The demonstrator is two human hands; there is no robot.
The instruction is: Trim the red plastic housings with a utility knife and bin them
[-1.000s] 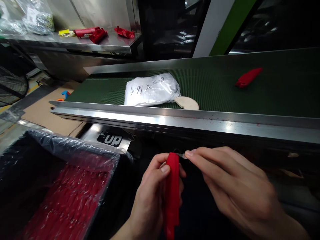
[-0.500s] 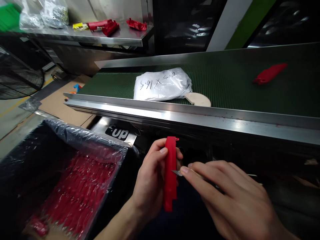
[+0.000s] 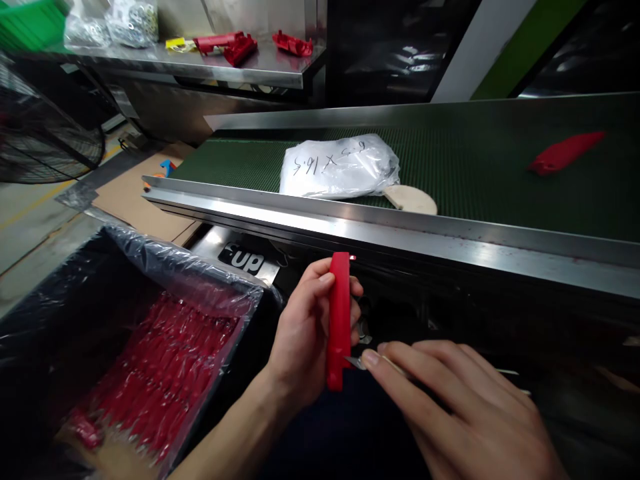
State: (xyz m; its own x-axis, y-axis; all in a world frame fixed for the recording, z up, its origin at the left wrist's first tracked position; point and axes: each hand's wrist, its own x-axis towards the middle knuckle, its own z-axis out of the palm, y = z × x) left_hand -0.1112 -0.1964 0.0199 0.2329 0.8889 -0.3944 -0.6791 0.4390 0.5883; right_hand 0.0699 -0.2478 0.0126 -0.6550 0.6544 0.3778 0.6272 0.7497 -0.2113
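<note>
A long, narrow red plastic part (image 3: 339, 320) stands nearly upright in my left hand (image 3: 305, 333), thumb on its near side and fingertips showing behind its right edge. A small tab sticks out at its top right. My right hand (image 3: 460, 400) pinches a slim knife (image 3: 356, 363) between thumb and fingers. The pointed blade meets the part's right edge near the lower end. Most of the knife's handle is hidden by my fingers.
A green conveyor belt (image 3: 465, 180) with a metal rail carries a marked white bag (image 3: 337, 167), a beige disc (image 3: 411, 199) and a red part (image 3: 567, 153). At lower left, a plastic-lined bin (image 3: 235, 273) holds many red parts. Behind, a metal shelf (image 3: 270, 75) bears red pieces.
The blade has moved down along the right edge of the red part, toward its lower end. My left hand and the part sit slightly higher in view and look turned a little.
</note>
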